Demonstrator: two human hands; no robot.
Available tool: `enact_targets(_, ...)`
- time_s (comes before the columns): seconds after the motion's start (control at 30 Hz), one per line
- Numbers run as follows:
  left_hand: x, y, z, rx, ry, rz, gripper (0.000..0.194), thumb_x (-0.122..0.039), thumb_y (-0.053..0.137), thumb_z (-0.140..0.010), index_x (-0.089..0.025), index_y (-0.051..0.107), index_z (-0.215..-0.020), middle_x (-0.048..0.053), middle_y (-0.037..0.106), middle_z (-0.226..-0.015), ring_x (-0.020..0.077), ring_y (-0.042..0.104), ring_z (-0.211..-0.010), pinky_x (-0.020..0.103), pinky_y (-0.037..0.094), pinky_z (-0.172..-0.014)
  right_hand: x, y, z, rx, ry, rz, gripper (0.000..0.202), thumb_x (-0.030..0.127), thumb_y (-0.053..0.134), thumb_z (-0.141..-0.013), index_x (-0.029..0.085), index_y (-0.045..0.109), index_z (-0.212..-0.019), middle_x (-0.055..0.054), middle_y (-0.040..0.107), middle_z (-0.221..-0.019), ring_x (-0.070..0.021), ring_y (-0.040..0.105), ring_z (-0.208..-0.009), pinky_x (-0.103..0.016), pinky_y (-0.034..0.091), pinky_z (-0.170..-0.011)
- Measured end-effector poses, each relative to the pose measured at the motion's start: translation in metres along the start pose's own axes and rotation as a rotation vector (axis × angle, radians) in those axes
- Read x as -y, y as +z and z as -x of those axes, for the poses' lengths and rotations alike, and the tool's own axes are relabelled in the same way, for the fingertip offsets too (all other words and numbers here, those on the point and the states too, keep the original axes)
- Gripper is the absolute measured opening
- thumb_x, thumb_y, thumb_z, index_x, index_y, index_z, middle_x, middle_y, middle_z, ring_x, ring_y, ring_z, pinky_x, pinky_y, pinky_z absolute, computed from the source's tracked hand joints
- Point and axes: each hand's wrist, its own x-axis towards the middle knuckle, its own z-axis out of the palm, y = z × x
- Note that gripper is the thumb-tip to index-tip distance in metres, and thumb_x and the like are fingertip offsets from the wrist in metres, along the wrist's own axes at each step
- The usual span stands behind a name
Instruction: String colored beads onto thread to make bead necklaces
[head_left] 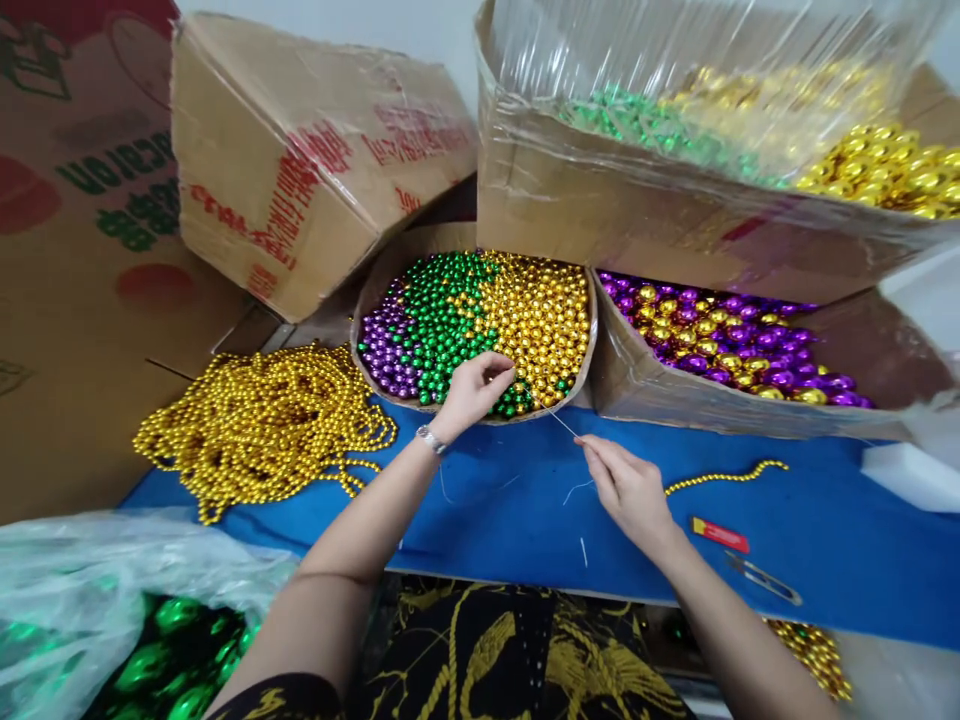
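Observation:
My left hand (474,392), with a watch (430,438) on its wrist, is over the front of a round box (593,335) of loose beads. Its thumb and forefinger are pinched together. A thin white thread (559,418) runs taut from near these fingertips to my right hand (626,488), whose thumb and forefinger pinch it above the blue table (487,500). Purple beads (388,345), green beads (446,320) and gold beads (536,315) fill the box. Whether a bead is between my left fingertips is too small to tell.
Gold bead strings (270,425) are heaped at left. A short gold strand (727,478), a red and yellow packet (720,534) and thread snips (765,578) lie at right. Cartons (322,160) and a box of purple and gold beads (720,345) stand behind.

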Motion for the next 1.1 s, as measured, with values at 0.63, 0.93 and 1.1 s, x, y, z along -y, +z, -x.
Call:
enact_targets(0.63, -0.035, 0.022, 0.029, 0.082, -0.182, 0.777, 0.027, -0.032, 0.079, -0.076, -0.016, 0.074, -0.097, 0.006, 0.072, -0.098, 0.0120, 0.068, -0.079, 0.027, 0.058, -0.078, -0.003, -0.010, 0.015, 0.042, 0.108, 0.177, 0.028, 0.025, 0.046, -0.098, 0.020, 0.070, -0.111, -0.006, 0.074, -0.085, -0.0146, 0.070, -0.072, -0.025, 0.056, -0.072)
enact_targets(0.93, -0.079, 0.051, 0.012, 0.275, -0.038, 0.749, 0.036, -0.042, 0.067, -0.087, -0.019, 0.067, -0.115, 0.010, 0.068, -0.112, 0.0143, 0.068, -0.084, 0.026, 0.057, -0.073, -0.003, -0.023, 0.019, -0.162, 0.206, -0.189, 0.023, 0.022, 0.044, -0.100, 0.019, 0.066, -0.104, -0.005, 0.073, -0.094, -0.0136, 0.070, -0.082, -0.023, 0.056, -0.076)
enact_targets(1.1, -0.107, 0.089, -0.044, 0.338, 0.163, 0.459, 0.028, -0.035, 0.066, -0.087, -0.014, 0.068, -0.105, 0.008, 0.072, -0.093, 0.0130, 0.066, -0.080, 0.024, 0.054, -0.072, -0.018, -0.031, 0.040, -0.197, 0.252, -0.206, 0.021, 0.024, 0.044, -0.099, 0.018, 0.064, -0.101, -0.005, 0.071, -0.088, -0.0135, 0.068, -0.077, -0.023, 0.054, -0.071)
